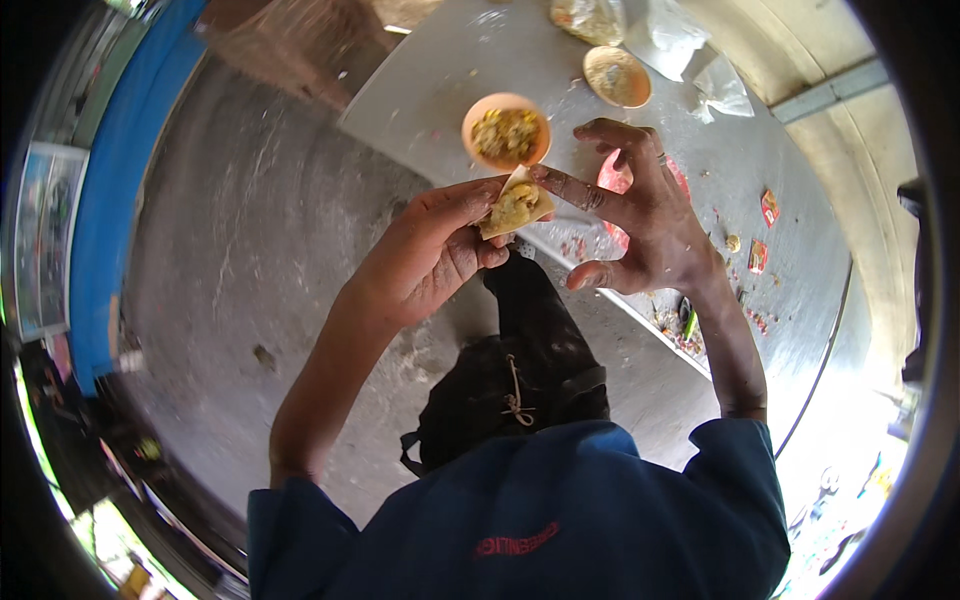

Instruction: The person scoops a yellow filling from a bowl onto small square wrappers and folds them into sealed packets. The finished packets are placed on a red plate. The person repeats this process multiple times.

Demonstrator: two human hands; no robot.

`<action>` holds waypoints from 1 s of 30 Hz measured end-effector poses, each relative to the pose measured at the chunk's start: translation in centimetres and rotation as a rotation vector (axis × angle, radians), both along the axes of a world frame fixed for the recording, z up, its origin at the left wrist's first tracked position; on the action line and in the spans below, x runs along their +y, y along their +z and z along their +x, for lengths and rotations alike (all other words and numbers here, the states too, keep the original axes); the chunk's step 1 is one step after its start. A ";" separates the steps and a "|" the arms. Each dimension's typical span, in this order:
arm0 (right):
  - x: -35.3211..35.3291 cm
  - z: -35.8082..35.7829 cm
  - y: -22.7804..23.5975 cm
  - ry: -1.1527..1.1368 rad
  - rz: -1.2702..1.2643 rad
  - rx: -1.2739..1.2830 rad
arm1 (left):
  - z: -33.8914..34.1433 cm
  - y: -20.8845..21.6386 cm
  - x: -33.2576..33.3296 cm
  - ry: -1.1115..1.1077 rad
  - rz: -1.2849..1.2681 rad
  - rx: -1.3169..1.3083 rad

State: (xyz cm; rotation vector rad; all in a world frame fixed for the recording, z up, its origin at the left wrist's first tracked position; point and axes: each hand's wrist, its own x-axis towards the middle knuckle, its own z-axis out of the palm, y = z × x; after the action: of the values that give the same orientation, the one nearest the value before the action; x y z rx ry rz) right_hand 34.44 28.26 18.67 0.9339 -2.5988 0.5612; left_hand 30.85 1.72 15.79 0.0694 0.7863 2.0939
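Observation:
My left hand (425, 250) pinches a small pale square dough wrapper (541, 209) between thumb and fingers. A lump of yellowish filling (514, 206) sits on the wrapper. My right hand (655, 225) is spread open, its index fingertip touching or very near the wrapper's upper edge; which one I cannot tell. Just beyond the wrapper is an orange bowl (505, 99) with a chunky yellow-brown mix in it. Behind my right hand lies a pink-red thing (614, 178), mostly hidden.
The metal table (430, 85) runs from the top toward the right. On it are a second bowl (646, 88) of pale crumbly stuff, plastic bags (668, 38), small red packets (758, 255) and scattered scraps. Grey floor (235, 230) spreads to the left.

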 end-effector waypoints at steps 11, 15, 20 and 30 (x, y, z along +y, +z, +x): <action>-11.0 8.9 2.0 0.214 0.318 0.113 | 16.7 0.1 -10.4 0.188 -0.026 -0.006; -13.1 9.5 2.3 0.290 0.289 0.125 | 19.5 0.5 -12.1 0.308 -0.062 0.015; -14.8 9.2 0.3 0.465 0.048 0.019 | 20.8 0.4 -14.4 0.369 -0.115 0.051; -15.5 8.8 -4.1 0.382 -0.567 -0.387 | 16.8 -1.8 -12.7 0.343 -0.107 -0.051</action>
State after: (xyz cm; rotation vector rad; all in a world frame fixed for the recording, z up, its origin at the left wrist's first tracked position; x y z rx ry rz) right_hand 43.26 12.79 14.61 1.2015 -2.3291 1.6166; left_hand 47.65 -11.01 14.01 -0.1897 0.9293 2.3583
